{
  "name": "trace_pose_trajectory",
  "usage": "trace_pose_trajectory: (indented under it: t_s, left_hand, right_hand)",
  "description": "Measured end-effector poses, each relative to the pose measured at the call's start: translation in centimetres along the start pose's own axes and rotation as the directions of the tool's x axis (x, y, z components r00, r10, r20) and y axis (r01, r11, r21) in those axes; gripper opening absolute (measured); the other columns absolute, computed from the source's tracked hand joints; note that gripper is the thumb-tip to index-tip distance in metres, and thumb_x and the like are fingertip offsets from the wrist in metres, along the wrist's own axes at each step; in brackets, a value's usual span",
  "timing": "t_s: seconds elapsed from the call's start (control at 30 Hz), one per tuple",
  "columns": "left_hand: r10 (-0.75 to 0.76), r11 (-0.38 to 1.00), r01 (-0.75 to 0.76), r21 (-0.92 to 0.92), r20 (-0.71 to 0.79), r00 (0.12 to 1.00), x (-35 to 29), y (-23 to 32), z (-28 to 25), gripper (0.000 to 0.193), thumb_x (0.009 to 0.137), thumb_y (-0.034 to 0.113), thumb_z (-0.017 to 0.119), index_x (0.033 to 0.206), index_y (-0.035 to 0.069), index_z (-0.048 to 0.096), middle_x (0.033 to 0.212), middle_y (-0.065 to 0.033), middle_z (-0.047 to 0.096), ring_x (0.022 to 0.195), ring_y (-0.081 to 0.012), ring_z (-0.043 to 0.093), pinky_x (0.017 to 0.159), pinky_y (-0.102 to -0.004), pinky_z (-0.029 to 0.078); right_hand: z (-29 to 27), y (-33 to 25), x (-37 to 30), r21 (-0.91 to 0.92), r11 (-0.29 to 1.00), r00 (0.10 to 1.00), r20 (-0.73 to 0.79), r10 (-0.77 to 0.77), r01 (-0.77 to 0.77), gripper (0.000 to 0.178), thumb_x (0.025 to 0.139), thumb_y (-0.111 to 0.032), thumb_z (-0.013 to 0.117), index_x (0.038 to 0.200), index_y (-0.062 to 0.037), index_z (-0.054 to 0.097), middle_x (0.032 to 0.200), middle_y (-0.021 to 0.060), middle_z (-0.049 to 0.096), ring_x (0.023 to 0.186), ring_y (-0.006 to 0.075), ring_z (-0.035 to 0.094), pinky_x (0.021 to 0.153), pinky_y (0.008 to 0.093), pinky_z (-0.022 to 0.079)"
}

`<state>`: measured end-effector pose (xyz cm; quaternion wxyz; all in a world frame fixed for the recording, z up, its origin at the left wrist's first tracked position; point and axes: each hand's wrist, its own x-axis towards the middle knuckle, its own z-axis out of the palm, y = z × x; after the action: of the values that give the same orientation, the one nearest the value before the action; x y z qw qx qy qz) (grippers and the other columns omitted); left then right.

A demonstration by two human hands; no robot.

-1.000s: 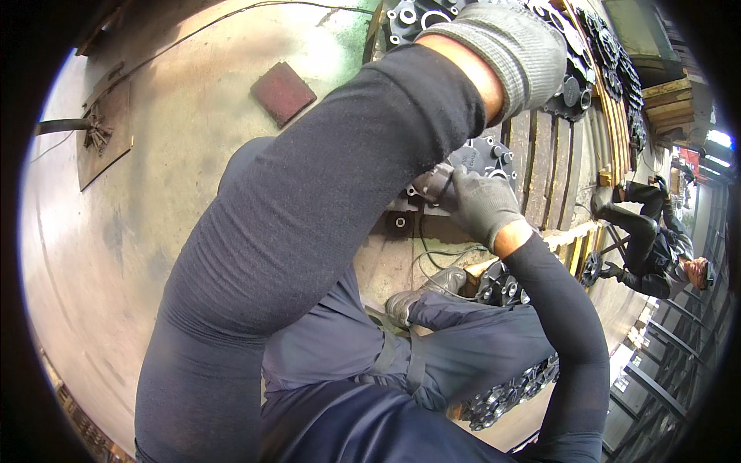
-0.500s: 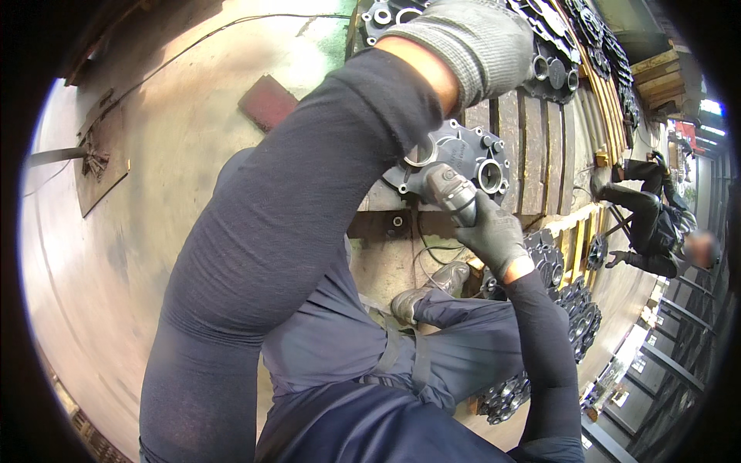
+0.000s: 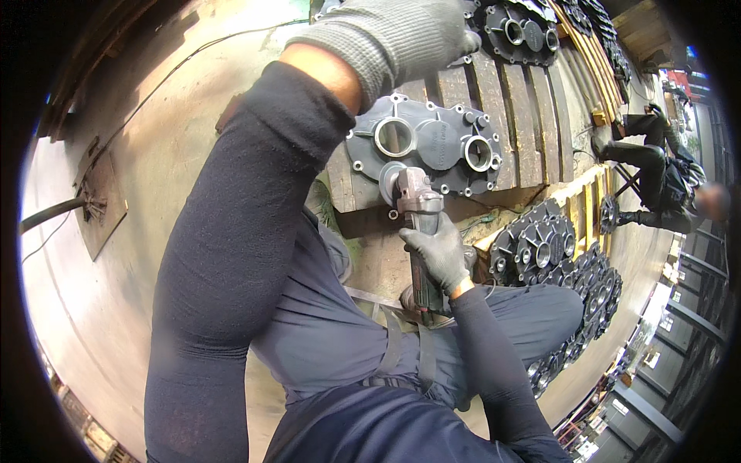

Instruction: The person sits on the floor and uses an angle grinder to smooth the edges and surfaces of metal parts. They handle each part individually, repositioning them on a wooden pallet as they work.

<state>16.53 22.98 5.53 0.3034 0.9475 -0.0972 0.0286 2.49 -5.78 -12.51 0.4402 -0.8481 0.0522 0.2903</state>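
My right hand (image 3: 438, 255), in a grey glove, is wrapped round the body of an angle grinder (image 3: 421, 202). The grinder's round disc (image 3: 390, 182) lies at the near edge of a dark grey metal cover casting (image 3: 440, 144); whether it touches is unclear. This casting rests flat on a wooden slatted pallet (image 3: 509, 131) and has two large ringed holes and bolt lugs round its rim. Above it, my gloved left hand (image 3: 409, 38) reaches across with curled fingers. What they hold, if anything, is hidden behind the hand, near other castings.
Another casting (image 3: 519, 32) lies at the pallet's far end. Stacked castings (image 3: 540, 247) stand to the right of my legs, beside a pale wooden pallet (image 3: 583, 197). A co-worker (image 3: 668, 170) sits at far right. A pole on a plate (image 3: 104, 204) stands at left.
The grinder has turned more upright and moved left to the casting's near edge, held in my right hand. My left hand has shifted left, uncovering more of the castings. The whole view has shifted.
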Motion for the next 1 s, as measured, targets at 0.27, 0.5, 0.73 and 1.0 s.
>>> trace_pose_trajectory:
  t_s: [0.27,0.5,0.73,1.0]
  left_hand:
    - [0.007,0.997,-0.001,0.077,-0.083,0.997,0.0,0.1,1.4,0.054,0.102,0.046,0.056,0.116,-0.005,0.067,0.109,-0.0278,0.072,0.108,-0.0418,0.069,0.095,-0.049,0.053]
    - [0.03,0.996,-0.026,0.091,-0.041,0.999,0.1,-0.5,1.3,0.052,0.101,0.044,0.057,0.107,-0.006,0.071,0.106,-0.0287,0.072,0.105,-0.0422,0.069,0.095,-0.0486,0.053]
    - [0.001,0.996,-0.002,0.092,0.007,1.0,0.0,-0.3,0.9,0.051,0.101,0.043,0.057,0.11,-0.006,0.07,0.109,-0.0285,0.072,0.108,-0.0416,0.069,0.096,-0.0485,0.052]
    - [-0.023,0.999,0.023,0.036,0.014,1.0,-0.5,0.3,0.5,0.05,0.101,0.042,0.058,0.11,-0.006,0.07,0.11,-0.0285,0.072,0.107,-0.0416,0.07,0.095,-0.0488,0.053]
  right_hand:
    - [-0.1,0.9,2.5,0.11,0.991,0.997,-0.034,-0.075,0.078,0.039,0.086,-0.018,0.079,0.112,0.0049,0.061,0.092,0.0104,0.07,0.075,0.0157,0.069,0.069,0.0331,0.058]
    - [0.1,-0.2,2.9,0.106,0.989,0.993,-0.071,-0.095,0.102,0.037,0.088,-0.019,0.079,0.113,0.0038,0.063,0.092,0.0097,0.071,0.076,0.0146,0.068,0.069,0.032,0.056]
    - [0.9,1.0,2.3,0.324,0.946,1.0,-0.003,-0.001,0.002,0.034,0.091,-0.014,0.077,0.117,0.0027,0.062,0.095,0.0085,0.071,0.079,0.0162,0.07,0.071,0.0327,0.058]
    - [3.6,0.1,1.1,0.527,0.83,0.966,0.255,0.048,-0.18,0.036,0.091,-0.008,0.075,0.119,0.0037,0.056,0.097,0.0107,0.069,0.079,0.0229,0.073,0.072,0.0352,0.06]
